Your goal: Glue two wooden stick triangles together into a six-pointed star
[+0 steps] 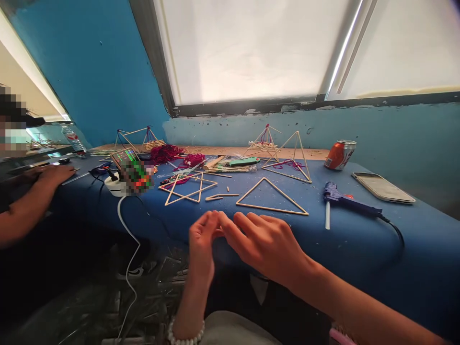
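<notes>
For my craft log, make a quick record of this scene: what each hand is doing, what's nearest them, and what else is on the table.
Left hand: fingers curled, tips meeting the right hand's; nothing clearly held
Right hand: fingers reaching toward the left hand; nothing clearly held
Nearest things: wooden stick triangle, short sticks
Also on table: stick star frame, stick pyramid, blue hot glue gun, orange can, smartphone
Surface: blue-covered table
Nearby: co-worker's hand

We read no legible text. Orange can (pixel 339 155): lettering turned, unreadable. Water bottle (pixel 73 139): label too small. Phone screen (pixel 131 172): pixelated over. Glue gun (pixel 345 199): no readable marking.
</notes>
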A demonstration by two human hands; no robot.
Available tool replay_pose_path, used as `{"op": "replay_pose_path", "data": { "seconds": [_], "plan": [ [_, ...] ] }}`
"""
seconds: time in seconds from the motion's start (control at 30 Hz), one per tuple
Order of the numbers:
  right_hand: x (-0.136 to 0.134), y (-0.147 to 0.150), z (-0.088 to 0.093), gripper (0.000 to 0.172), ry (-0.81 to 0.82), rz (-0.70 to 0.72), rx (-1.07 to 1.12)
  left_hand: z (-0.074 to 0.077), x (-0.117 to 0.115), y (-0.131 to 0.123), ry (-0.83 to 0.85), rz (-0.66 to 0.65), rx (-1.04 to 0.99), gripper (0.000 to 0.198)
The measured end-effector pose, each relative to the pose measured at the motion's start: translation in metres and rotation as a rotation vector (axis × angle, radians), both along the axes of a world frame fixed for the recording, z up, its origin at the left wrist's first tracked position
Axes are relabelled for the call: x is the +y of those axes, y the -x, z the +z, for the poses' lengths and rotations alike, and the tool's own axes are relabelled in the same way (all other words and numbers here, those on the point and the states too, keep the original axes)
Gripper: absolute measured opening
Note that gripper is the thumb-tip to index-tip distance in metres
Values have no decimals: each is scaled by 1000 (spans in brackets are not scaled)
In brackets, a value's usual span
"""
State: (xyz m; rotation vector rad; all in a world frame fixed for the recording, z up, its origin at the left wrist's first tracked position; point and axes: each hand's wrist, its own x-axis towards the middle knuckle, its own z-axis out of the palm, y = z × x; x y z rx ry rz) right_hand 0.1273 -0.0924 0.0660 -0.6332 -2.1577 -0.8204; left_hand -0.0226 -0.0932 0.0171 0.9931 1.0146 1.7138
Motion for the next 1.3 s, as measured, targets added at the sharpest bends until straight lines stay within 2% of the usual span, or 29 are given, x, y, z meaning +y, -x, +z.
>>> {"op": "replay_pose_path", "data": {
  "seconds": [0.07,0.23,0.33,0.4,0.57,0.7,1.0,1.17,1.3],
  "plan": [
    [9,-9,6,23,91,12,-10,7,9,16,-17,141,171,41],
    [58,-23,27,26,490,-156,7,35,34,63,-82,392,988,35],
    [97,-18,28,22,681,-145,-44,47,56,81,-90,379,1340,26],
    [117,-13,24,23,765,-121,-106,51,71,88,-88,320,1461,22],
    [136,-2,10,24,806,-114,-153,60,100,91,-15,131,1601,23],
    [139,4,4,25,808,-135,-174,64,109,88,-13,31,1697,27],
    [148,8,-2,26,830,-133,-204,62,103,83,45,15,1752,25],
    [150,7,-5,24,841,-127,-195,58,97,82,-56,52,1753,26],
    [152,8,-6,25,805,-131,-203,56,95,75,-40,88,1794,27]
  ]
}}
